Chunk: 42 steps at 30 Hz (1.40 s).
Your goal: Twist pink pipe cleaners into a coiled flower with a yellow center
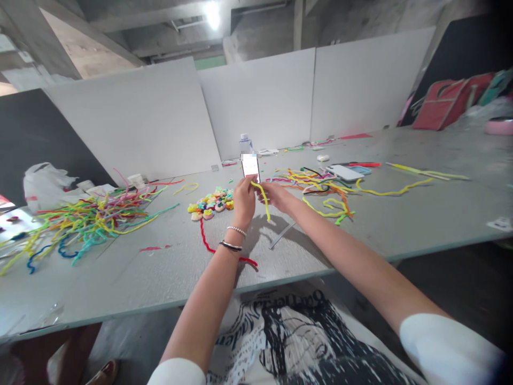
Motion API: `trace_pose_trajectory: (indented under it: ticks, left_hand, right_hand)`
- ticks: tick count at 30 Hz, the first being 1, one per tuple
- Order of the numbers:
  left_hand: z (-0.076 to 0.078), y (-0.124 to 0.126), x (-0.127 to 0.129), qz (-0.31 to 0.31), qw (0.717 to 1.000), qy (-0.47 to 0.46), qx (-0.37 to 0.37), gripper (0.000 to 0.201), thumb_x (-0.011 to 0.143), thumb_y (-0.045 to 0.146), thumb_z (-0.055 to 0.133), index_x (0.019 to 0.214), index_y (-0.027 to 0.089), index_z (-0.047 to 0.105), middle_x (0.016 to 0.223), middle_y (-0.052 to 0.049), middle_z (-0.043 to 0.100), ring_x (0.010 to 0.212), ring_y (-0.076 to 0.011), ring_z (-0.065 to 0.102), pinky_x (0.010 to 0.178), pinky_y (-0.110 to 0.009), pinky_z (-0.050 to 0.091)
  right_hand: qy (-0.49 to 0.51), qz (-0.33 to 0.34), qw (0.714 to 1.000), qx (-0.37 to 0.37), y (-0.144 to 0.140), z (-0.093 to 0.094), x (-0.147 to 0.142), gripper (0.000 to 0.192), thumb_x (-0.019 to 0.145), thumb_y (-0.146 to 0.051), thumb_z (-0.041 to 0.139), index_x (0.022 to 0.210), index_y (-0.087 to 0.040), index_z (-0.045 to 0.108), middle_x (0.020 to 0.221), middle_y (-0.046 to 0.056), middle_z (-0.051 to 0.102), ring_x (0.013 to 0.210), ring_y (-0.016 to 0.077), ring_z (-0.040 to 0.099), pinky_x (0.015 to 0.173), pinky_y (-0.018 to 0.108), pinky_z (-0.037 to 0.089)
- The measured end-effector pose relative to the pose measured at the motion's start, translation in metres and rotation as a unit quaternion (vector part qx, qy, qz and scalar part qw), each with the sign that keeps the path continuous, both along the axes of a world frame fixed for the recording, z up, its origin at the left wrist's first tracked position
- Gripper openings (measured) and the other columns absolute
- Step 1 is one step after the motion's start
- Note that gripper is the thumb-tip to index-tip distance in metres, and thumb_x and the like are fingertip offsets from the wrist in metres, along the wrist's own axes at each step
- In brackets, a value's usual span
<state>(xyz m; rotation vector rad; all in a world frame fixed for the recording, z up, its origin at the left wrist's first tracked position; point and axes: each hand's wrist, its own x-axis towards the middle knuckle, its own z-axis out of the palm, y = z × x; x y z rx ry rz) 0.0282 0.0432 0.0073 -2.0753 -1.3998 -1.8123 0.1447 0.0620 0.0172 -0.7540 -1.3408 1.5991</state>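
Observation:
My left hand (244, 200) is closed, pinching a yellow pipe cleaner (265, 202) near its upper end. The fuzzy stem bends over the fingers and its loose end hangs toward the table. My right hand (276, 195) meets it from the right, fingers curled around the same stem; its fingertips are partly hidden. Just beyond both hands a phone (251, 167) with a bright screen leans upright before a clear bottle (245, 143). Left of my left hand lies a cluster of small flower-like pieces (212, 203). A red pipe cleaner (206, 235) runs beneath my left forearm.
A tangled heap of coloured pipe cleaners (100, 214) fills the left side, near a white plastic bag (48, 184). More pipe cleaners (308, 179) and a pale phone-like slab (345, 172) lie right. A grey strip (282, 235) is near my right forearm. White panels (260, 101) stand behind.

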Motion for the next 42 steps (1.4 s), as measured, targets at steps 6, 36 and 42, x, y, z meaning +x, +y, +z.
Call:
trace_pose_trajectory:
  ticks: [6,36,42]
  left_hand:
    - [0.004,0.001,-0.001,0.017,0.996,-0.059,-0.068,0.028,0.082,0.015,0.044,0.095,0.015,0.069,0.078,-0.004,0.07,0.067,-0.0117,0.06,0.064,-0.021,0.044]
    - [0.008,0.005,-0.003,-0.022,0.992,-0.094,-0.083,0.028,0.087,0.027,0.045,0.099,0.017,0.069,0.091,-0.005,0.071,0.082,-0.015,0.062,0.073,-0.022,0.045]
    - [0.009,0.005,-0.004,-0.04,0.991,-0.1,-0.082,0.029,0.088,0.029,0.044,0.1,0.018,0.068,0.092,-0.004,0.071,0.081,-0.0139,0.063,0.072,-0.022,0.045]
  right_hand:
    - [-0.065,-0.072,0.991,0.089,0.005,-0.001,-0.004,0.011,0.072,-0.027,0.056,0.067,-0.019,0.051,0.061,-0.002,0.054,0.055,0.009,0.048,0.055,0.021,0.037]
    - [-0.048,0.094,0.994,-0.027,0.008,0.002,0.006,0.028,0.081,-0.043,0.054,0.068,-0.018,0.055,0.055,-0.001,0.054,0.049,0.0096,0.048,0.052,0.022,0.038]
    - [0.021,0.191,0.973,-0.124,0.007,0.008,0.011,0.019,0.08,-0.035,0.056,0.07,-0.019,0.055,0.059,-0.001,0.056,0.05,0.0097,0.046,0.051,0.022,0.039]
